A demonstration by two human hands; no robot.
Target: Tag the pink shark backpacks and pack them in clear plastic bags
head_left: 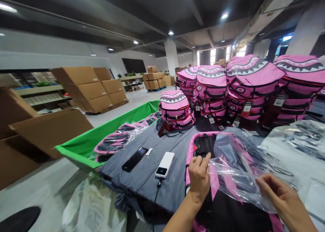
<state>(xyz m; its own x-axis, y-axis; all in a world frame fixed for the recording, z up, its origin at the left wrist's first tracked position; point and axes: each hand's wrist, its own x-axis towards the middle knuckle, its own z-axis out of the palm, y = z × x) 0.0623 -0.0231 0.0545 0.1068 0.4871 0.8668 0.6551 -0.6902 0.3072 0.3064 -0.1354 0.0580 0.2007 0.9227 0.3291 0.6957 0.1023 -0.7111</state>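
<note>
A pink and black backpack (191, 154) lies on the cloth-covered table right in front of me, its black strap side facing up. Over it spreads a clear plastic bag (233, 178) with dark printing, stretched between my hands. My left hand (200, 174) is closed on the bag's left edge, above the backpack's left side. Between thumb and fingers, my right hand (279, 191) pinches the bag's edge at the lower right. The bag partly veils the backpack's middle and right side.
Stacked pink backpacks (210, 86) with shark-teeth prints line the table's back. A phone (134, 159) and a cabled white power bank (165, 165) lie on the grey cloth (144, 184). Left is a green bin (76, 149) of bagged backpacks; more plastic bags (302, 157) lie right.
</note>
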